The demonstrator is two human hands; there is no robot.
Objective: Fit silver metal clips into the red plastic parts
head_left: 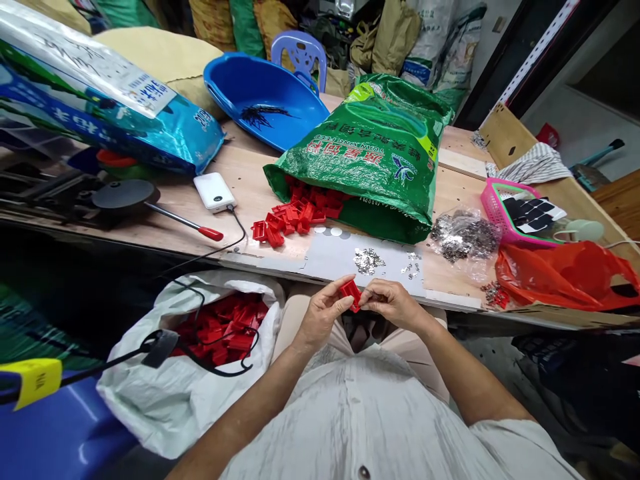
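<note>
My left hand grips a small red plastic housing between thumb and fingers, above my lap at the table's front edge. My right hand is closed in a pinch at the housing's right end; whatever its fingertips hold is too small to make out. Just beyond my hands, a pile of small metal pieces lies on a grey sheet, with a smaller scatter of metal pieces to its right. More red housings spill from the mouth of a green sack.
Left of my legs stands a white sack full of red parts. A lever tool, a white power bank and a blue basin occupy the table's left. To the right are a metal-filled plastic bag, a pink basket and a red bag.
</note>
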